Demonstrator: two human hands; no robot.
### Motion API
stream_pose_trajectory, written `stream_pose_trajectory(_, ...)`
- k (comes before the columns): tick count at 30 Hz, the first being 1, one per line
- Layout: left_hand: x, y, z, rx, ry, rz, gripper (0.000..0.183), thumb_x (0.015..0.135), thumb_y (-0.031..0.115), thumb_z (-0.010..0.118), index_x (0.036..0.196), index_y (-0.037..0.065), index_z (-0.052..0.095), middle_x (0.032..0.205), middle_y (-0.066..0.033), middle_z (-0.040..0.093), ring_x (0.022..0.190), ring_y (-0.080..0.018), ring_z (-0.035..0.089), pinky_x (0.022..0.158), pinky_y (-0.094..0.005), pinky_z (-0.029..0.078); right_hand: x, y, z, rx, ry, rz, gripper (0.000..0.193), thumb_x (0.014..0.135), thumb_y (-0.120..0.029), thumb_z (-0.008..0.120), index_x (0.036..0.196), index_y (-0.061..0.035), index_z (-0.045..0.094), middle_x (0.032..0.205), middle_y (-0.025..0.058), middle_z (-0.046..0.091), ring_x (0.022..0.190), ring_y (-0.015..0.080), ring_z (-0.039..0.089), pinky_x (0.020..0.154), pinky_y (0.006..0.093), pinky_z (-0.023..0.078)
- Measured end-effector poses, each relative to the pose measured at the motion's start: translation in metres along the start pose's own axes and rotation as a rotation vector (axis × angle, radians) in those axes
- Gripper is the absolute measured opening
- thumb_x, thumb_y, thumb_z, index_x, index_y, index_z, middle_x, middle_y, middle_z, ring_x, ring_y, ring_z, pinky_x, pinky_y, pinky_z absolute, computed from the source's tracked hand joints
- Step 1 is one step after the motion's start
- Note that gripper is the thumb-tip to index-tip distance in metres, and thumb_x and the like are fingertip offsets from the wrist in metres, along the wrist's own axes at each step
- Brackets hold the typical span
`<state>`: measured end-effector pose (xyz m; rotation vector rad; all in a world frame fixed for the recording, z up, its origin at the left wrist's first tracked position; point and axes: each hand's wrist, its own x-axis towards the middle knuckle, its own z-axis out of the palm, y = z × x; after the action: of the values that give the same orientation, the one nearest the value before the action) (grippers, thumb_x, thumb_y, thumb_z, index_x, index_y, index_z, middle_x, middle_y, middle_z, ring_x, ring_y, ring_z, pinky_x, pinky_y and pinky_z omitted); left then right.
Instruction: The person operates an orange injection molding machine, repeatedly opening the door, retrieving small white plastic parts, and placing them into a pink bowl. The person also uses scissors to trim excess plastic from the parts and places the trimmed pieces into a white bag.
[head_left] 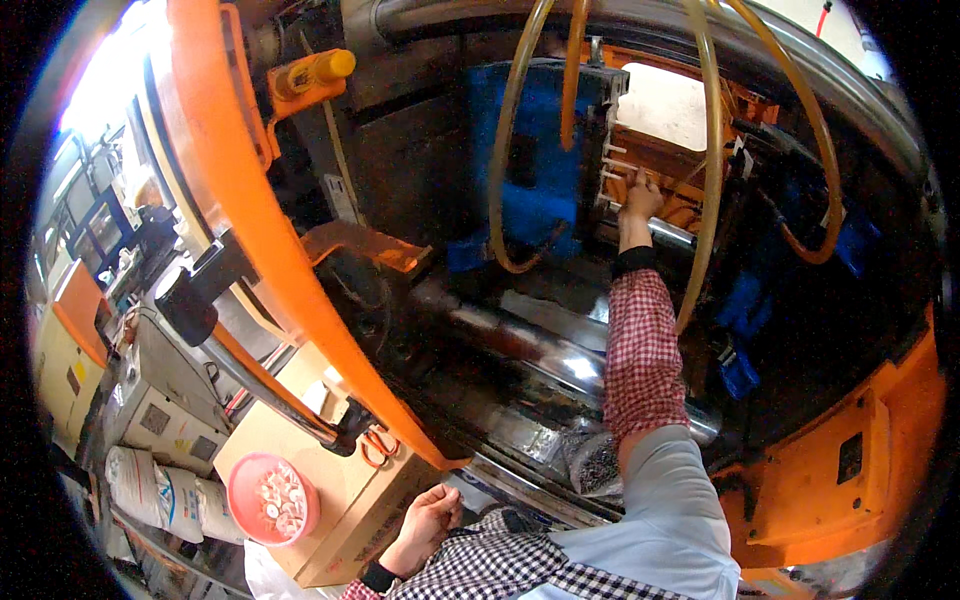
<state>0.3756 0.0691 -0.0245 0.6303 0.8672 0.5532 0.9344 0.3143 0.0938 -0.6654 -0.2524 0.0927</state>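
My right hand (641, 197) reaches deep into the machine, its arm in a red checked sleeve stretched forward. Its fingers are drawn together at the mould face (655, 140), beside short white plastic pieces (614, 163) that stick out there. Whether the fingertips grip one of them is too small to tell. Low in front of my body, my left hand (428, 522) is closed with its fingers curled in; anything inside it is hidden. Left of that hand, a pink bowl (241, 510) of small white and pinkish parts (282, 502) rests on a cardboard box (340, 500).
Yellowish hoses (711, 180) hang around my right arm. Below it run shiny metal bars (530, 345). An orange door frame (300, 290) with a black handle (270, 385) stands at left. Orange-handled scissors (379, 448) lie on the box. White sacks (165, 495) are farther left.
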Motion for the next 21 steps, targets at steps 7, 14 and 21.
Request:
stream_pose_trajectory(7,-0.014,-0.003,-0.021,0.091,-0.077,0.060,0.016,0.088,0.018,0.049,0.078,0.007,0.052,0.065,0.0012,0.049,0.058,-0.0092,0.046,0.053,-0.0208,0.037,-0.046,-0.036,0.017,-0.638,0.407,-0.413,0.033,0.088,-0.024,0.052,0.102,0.0058,0.054,0.096,0.0218,0.058,0.088,0.0286,0.057,0.073,0.0388,0.046)
stream_pose_trajectory(14,-0.012,-0.006,-0.061,0.239,-0.125,0.103,0.017,0.087,0.020,0.052,0.074,0.009,0.051,0.062,0.0038,0.046,0.054,-0.0058,0.042,0.051,-0.0186,0.034,-0.306,-0.166,-0.054,-0.667,-0.119,-0.578,0.024,0.088,-0.018,0.050,0.096,0.0046,0.053,0.095,0.0155,0.057,0.078,0.0184,0.055,0.063,0.0286,0.049)
stream_pose_trajectory(21,-0.066,-0.025,-0.142,0.006,0.243,0.100,0.016,0.087,0.018,0.053,0.075,0.008,0.052,0.060,0.0029,0.046,0.050,-0.0072,0.041,0.046,-0.0196,0.033,-0.528,-0.139,-0.168,-0.604,-1.113,-0.059,0.007,0.083,-0.008,0.053,0.084,-0.0013,0.054,0.079,0.0137,0.057,0.070,0.0249,0.057,0.061,0.0343,0.046)
